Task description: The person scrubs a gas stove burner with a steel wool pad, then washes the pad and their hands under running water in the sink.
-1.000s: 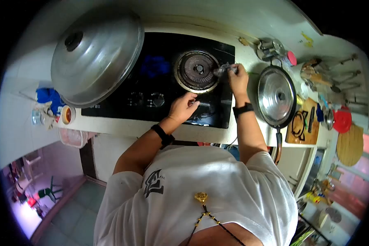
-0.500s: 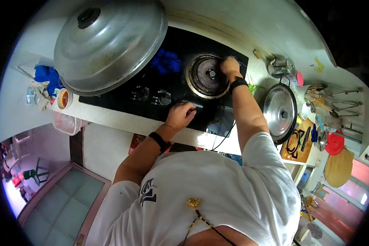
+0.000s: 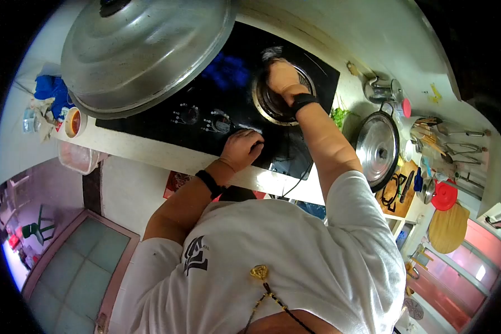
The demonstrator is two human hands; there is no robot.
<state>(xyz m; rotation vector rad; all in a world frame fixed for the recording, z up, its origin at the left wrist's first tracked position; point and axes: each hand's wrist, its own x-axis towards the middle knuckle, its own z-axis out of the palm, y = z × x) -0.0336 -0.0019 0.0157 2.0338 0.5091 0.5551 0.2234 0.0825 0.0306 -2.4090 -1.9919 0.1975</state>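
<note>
My right hand reaches over the round burner of the black glass cooktop, its fingers bent down and closed near the ring's far side. A greyish-white patch shows just beyond the fingers; whether it is a cloth or a wet smear I cannot tell. What those fingers hold is hidden. Resting at the cooktop's front edge, my left hand has its thumb apart from its fingers and nothing visible in it. Close by it are the control knobs. Both wrists wear black bands.
A big domed metal lid covers the cooktop's left part. At left stands a bowl of reddish sauce. On the right are a lidded pan, a metal kettle, green leaves and a cutting board with knives. A black cable hangs over the front edge.
My right hand has moved left and away from me, from the burner's right side to over its far part. The greyish-white patch now shows there. My left hand has barely moved.
</note>
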